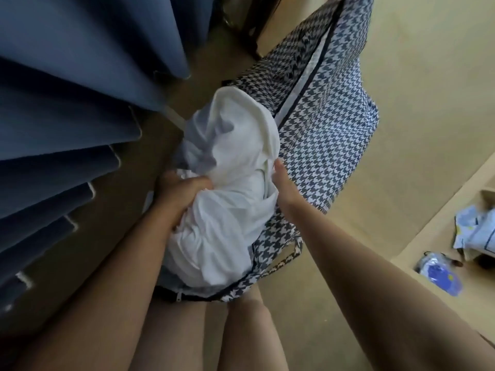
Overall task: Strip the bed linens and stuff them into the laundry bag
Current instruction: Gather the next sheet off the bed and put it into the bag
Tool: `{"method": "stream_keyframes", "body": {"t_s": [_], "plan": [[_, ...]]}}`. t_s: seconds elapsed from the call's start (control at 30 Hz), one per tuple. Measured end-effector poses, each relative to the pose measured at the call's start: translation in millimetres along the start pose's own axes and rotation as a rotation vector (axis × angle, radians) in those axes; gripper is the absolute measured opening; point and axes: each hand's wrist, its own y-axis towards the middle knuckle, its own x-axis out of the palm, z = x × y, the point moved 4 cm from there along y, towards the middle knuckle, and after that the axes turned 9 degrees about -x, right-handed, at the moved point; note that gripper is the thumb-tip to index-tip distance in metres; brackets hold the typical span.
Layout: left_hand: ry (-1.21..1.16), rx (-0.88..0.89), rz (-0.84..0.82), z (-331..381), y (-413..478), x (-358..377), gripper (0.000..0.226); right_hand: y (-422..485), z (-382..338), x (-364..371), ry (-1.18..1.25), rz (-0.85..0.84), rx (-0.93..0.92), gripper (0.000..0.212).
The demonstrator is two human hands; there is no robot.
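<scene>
Both bare arms reach down: left hand (184,191) clenched in white linens (227,183); right hand (281,180) grips the houndstooth laundry bag (326,145) rim.

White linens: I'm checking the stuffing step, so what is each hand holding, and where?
The left hand clutches a bunched fold of the white linens. The right hand pinches their edge beside the laundry bag.

Two bare arms come in from the bottom of the frame, no sleeves, no watch, no rings. Left hand (184,194) sits mid-frame, right hand (284,183) just right of center. Nails short & plain, w/ no polish. Two bare legs show at bottom center, no trousers or socks in view.
</scene>
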Motion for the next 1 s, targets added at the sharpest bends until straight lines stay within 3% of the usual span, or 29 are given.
{"method": "stream_keyframes", "body": {"t_s": [0.1, 0.17, 0.23, 0.47, 0.57, 0.77, 0.87, 1.0], "plan": [[0.047, 0.029, 0.046, 2, 7, -7, 0.017, 10, 16, 1, -0.207, -0.032, 0.027, 0.051], [0.062, 0.031, 0.083, 2, 13, -14, 0.019, 18, 19, 5, -0.414, 0.011, 0.038, 0.035], [0.097, -0.007, 0.138, 0, 19, -23, 0.015, 27, 24, 12, -0.508, 0.041, 0.076, 0.040], [0.320, 0.042, 0.310, 0, 34, -31, 0.030, 38, 31, 38, -1.236, -0.387, 0.016, 0.067], [0.381, 0.070, 0.326, -4, 38, -26, 0.035, 38, 50, 45, -1.519, -0.562, 0.101, 0.066], [0.510, 0.112, 0.343, -6, 39, -12, 0.029, 17, 71, 28, -1.744, -0.782, 0.425, 0.057], [0.606, 0.149, 0.325, -2, 37, 0, 0.035, 5, 75, 12, -1.784, -0.800, 0.597, 0.048], [0.734, 0.225, 0.265, 6, 34, 28, 0.040, -10, 89, -10, -1.828, -0.731, 0.552, 0.038]]}}
